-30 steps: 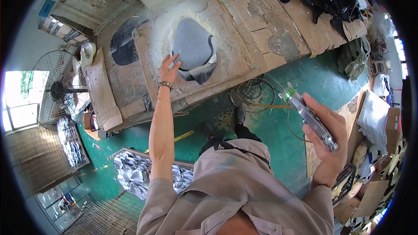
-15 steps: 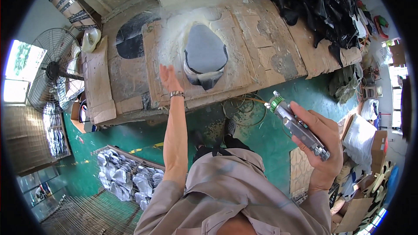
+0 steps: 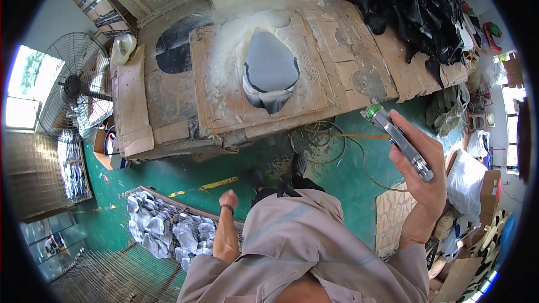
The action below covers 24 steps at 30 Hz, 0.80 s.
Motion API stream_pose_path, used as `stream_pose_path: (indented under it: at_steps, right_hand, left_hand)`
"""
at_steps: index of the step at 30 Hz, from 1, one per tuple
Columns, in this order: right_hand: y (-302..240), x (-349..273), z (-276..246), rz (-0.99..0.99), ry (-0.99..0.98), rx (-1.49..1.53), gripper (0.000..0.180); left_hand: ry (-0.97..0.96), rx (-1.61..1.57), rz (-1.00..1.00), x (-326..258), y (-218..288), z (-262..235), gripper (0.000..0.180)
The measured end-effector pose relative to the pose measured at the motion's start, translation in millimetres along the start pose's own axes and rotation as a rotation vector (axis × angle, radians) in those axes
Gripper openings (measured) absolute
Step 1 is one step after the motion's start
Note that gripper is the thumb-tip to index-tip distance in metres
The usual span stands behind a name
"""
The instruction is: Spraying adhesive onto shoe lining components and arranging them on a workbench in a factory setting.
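Note:
My right hand [image 3: 421, 163] is wrapped round a silver spray gun [image 3: 401, 143] with a green ring near its nozzle. The gun is held over the floor, right of my body, apart from the bench. Down beside my left hip, my left hand [image 3: 228, 199] hangs closed, with no object showing in it; part of its fingers is hidden. On the cardboard-covered workbench [image 3: 342, 73] lies a grey, saddle-shaped piece [image 3: 272, 64] with a dark rim, its black-and-grey flap toward me. Pale, crusted residue surrounds it. Neither hand touches the piece.
A black heap of limp pieces [image 3: 393, 0] covers the bench's far right. At left stands a large fan [image 3: 72, 85]. A coiled hose [image 3: 317, 140] lies on the green floor by my feet. A wire rack with grey pieces [image 3: 147, 219] stands at lower left.
My left hand has drawn back from beside the saddle-shaped piece to my hip, and its fingers have closed. My right hand has shifted slightly right with the spray gun.

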State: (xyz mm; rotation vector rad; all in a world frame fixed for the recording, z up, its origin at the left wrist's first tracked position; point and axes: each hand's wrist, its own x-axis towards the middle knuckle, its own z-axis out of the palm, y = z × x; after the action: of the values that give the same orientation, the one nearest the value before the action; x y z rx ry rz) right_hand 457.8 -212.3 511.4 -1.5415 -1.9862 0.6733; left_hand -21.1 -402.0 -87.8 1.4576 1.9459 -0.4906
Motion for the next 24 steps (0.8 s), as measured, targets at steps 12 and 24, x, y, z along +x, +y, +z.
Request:
stream_pose_path:
  at_steps: [12,24]
  right_hand:
    - [-18,-50,-20,0.264,0.010,0.073,0.059]
    - [-15,-63,-26,0.440,0.129,0.075,0.057]
  left_hand:
    - [-0.233,-0.660,-0.114,-28,-5,56,0.024]
    - [-0.039,-1.421,-0.235,33,89,-80,0.029]
